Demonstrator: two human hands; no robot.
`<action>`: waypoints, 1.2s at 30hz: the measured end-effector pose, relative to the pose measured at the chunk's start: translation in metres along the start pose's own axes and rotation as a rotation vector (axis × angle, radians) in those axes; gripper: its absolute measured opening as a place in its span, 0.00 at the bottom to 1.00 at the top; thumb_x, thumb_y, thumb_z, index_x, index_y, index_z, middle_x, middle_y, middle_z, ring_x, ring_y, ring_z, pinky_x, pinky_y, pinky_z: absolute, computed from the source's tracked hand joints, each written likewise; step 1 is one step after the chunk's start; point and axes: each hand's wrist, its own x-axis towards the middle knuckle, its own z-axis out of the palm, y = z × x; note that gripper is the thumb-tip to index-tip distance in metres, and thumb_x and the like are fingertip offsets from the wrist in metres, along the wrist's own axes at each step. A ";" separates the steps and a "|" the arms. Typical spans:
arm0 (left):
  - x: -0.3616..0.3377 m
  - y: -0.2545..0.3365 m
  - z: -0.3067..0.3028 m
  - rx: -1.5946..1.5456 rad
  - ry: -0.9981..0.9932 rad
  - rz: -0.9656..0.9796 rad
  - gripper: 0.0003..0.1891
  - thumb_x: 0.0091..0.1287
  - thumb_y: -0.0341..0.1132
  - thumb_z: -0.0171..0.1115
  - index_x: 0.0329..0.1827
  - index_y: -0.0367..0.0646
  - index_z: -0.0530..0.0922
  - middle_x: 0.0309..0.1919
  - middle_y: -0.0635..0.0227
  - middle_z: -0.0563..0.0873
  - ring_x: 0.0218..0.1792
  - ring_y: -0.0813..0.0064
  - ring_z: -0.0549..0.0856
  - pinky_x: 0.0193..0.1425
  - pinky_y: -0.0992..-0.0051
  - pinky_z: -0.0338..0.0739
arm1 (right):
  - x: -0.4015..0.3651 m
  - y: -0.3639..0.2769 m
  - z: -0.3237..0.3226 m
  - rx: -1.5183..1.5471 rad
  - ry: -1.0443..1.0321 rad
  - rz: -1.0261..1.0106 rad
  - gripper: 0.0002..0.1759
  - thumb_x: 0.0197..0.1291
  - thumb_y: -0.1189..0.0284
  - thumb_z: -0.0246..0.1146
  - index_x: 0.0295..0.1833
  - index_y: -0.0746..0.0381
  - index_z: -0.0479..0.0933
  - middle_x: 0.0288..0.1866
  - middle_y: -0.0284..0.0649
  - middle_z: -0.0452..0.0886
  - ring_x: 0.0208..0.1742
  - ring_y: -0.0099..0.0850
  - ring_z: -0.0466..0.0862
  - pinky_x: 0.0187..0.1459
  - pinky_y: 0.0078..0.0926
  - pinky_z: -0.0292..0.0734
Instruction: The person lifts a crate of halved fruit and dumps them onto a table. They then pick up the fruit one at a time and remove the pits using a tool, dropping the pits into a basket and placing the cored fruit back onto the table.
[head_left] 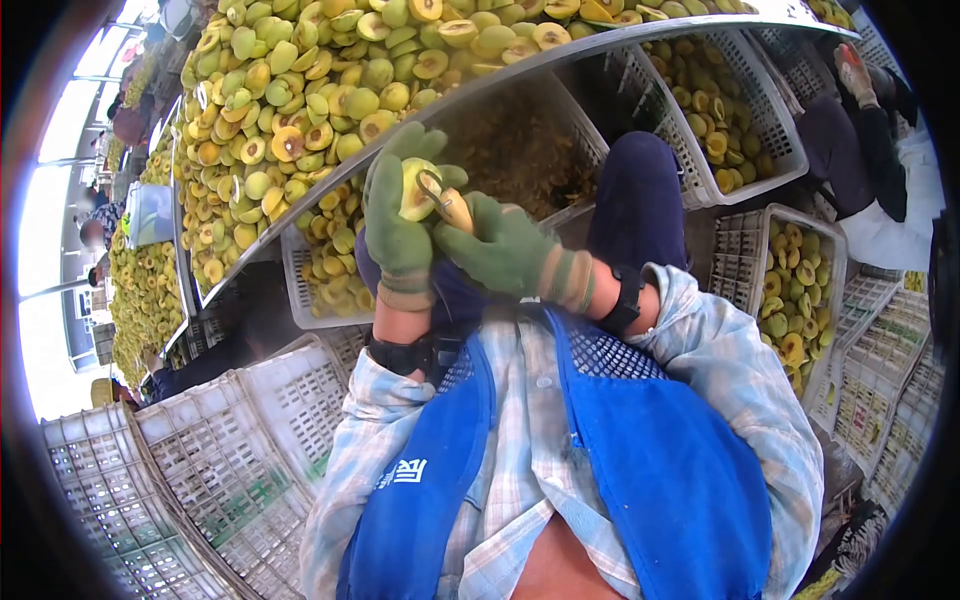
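My left hand (400,220), in a green knit glove, is closed around a yellow-green fruit half (416,190), its cut face turned toward my right hand. In my gloved right hand (510,250) I grip a small pitting tool (455,210) with a light wooden handle and a bent metal loop. The loop lies against the fruit's cut face. Just beyond both hands runs the metal rim of a worktable (330,185), with a heap of fruit halves (300,110) on it.
Under the rim stands a crate holding brown scraps (520,140), beside a crate of fruit halves (335,255). More filled crates stand right, including a white crate (790,280). Stacked crates (230,430) are at lower left. Another person's gloved hand (855,75) shows at upper right.
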 end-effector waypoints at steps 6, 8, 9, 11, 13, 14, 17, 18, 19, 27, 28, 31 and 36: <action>-0.006 0.005 0.012 -0.109 0.013 0.095 0.27 0.74 0.47 0.47 0.68 0.36 0.67 0.61 0.51 0.76 0.50 0.58 0.83 0.52 0.65 0.82 | -0.013 -0.025 0.007 0.344 -0.015 0.300 0.19 0.63 0.58 0.58 0.48 0.64 0.70 0.25 0.37 0.77 0.18 0.23 0.77 0.18 0.22 0.73; -0.007 0.001 0.012 -0.116 0.008 0.113 0.25 0.73 0.45 0.47 0.65 0.36 0.69 0.60 0.52 0.77 0.50 0.59 0.83 0.53 0.65 0.81 | -0.017 -0.031 0.003 0.344 -0.041 0.315 0.19 0.63 0.58 0.58 0.47 0.64 0.70 0.24 0.36 0.77 0.17 0.23 0.76 0.16 0.21 0.72; -0.007 -0.001 0.012 -0.118 0.004 0.122 0.24 0.72 0.44 0.47 0.64 0.36 0.70 0.59 0.53 0.78 0.50 0.59 0.83 0.54 0.65 0.81 | -0.019 -0.033 0.002 0.358 -0.055 0.309 0.19 0.63 0.58 0.58 0.47 0.64 0.70 0.24 0.36 0.77 0.16 0.22 0.75 0.15 0.20 0.71; -0.006 -0.002 0.012 -0.053 -0.014 0.170 0.24 0.74 0.45 0.45 0.63 0.35 0.71 0.57 0.53 0.79 0.50 0.60 0.83 0.52 0.66 0.82 | -0.021 -0.035 0.001 0.372 -0.086 0.313 0.19 0.64 0.57 0.58 0.48 0.63 0.70 0.24 0.36 0.77 0.16 0.22 0.75 0.14 0.20 0.70; -0.007 -0.003 0.011 -0.005 -0.024 0.187 0.24 0.75 0.45 0.43 0.62 0.35 0.72 0.55 0.53 0.80 0.49 0.60 0.84 0.50 0.66 0.83 | -0.020 -0.034 0.000 0.372 -0.122 0.335 0.19 0.66 0.57 0.58 0.49 0.63 0.71 0.25 0.36 0.77 0.16 0.21 0.75 0.13 0.18 0.68; -0.007 -0.003 0.010 0.010 -0.029 0.185 0.23 0.75 0.45 0.43 0.61 0.35 0.72 0.55 0.53 0.80 0.49 0.60 0.84 0.50 0.66 0.83 | -0.019 -0.034 -0.001 0.358 -0.127 0.348 0.20 0.66 0.57 0.57 0.49 0.63 0.71 0.25 0.36 0.77 0.16 0.21 0.75 0.14 0.19 0.68; -0.004 -0.004 0.004 -0.001 -0.038 0.141 0.24 0.75 0.45 0.42 0.61 0.35 0.72 0.53 0.52 0.81 0.47 0.60 0.85 0.48 0.66 0.84 | -0.016 -0.034 -0.004 0.310 -0.150 0.367 0.20 0.65 0.57 0.57 0.50 0.64 0.70 0.26 0.37 0.77 0.16 0.22 0.75 0.14 0.19 0.69; -0.003 -0.004 0.003 -0.012 -0.041 0.121 0.24 0.75 0.46 0.42 0.62 0.35 0.72 0.52 0.52 0.81 0.46 0.60 0.85 0.47 0.66 0.84 | -0.016 -0.035 -0.005 0.291 -0.161 0.362 0.21 0.65 0.57 0.57 0.50 0.64 0.70 0.26 0.38 0.78 0.16 0.22 0.75 0.14 0.19 0.69; -0.002 -0.003 0.003 -0.006 -0.019 0.084 0.24 0.75 0.46 0.42 0.61 0.34 0.72 0.52 0.52 0.81 0.45 0.60 0.85 0.47 0.67 0.83 | -0.016 -0.036 -0.007 0.275 -0.170 0.356 0.21 0.65 0.57 0.57 0.51 0.64 0.70 0.27 0.38 0.78 0.16 0.22 0.76 0.14 0.19 0.69; 0.000 -0.005 0.007 0.111 0.074 0.041 0.25 0.75 0.46 0.42 0.60 0.32 0.73 0.48 0.51 0.83 0.41 0.60 0.86 0.41 0.66 0.84 | -0.008 -0.036 -0.012 0.099 -0.187 0.285 0.20 0.65 0.60 0.54 0.51 0.66 0.69 0.27 0.40 0.79 0.19 0.28 0.81 0.16 0.26 0.77; 0.002 -0.004 0.008 0.087 0.072 0.002 0.25 0.74 0.46 0.43 0.59 0.32 0.73 0.47 0.51 0.83 0.38 0.59 0.86 0.39 0.66 0.84 | -0.007 -0.032 -0.011 0.079 -0.175 0.253 0.20 0.65 0.60 0.54 0.51 0.66 0.69 0.27 0.41 0.79 0.19 0.29 0.81 0.17 0.26 0.77; 0.005 -0.003 0.006 0.053 0.073 -0.110 0.24 0.73 0.45 0.44 0.56 0.32 0.75 0.45 0.50 0.83 0.33 0.58 0.86 0.36 0.65 0.86 | 0.002 -0.004 -0.008 -0.080 -0.124 0.140 0.19 0.67 0.60 0.54 0.52 0.66 0.69 0.28 0.42 0.80 0.20 0.30 0.82 0.20 0.27 0.79; 0.014 -0.002 -0.002 -0.054 0.074 -0.330 0.24 0.71 0.46 0.46 0.56 0.32 0.75 0.45 0.50 0.84 0.33 0.59 0.86 0.35 0.65 0.85 | 0.008 0.011 -0.017 -0.259 -0.130 0.003 0.20 0.67 0.61 0.54 0.54 0.66 0.68 0.30 0.44 0.81 0.21 0.32 0.83 0.20 0.28 0.79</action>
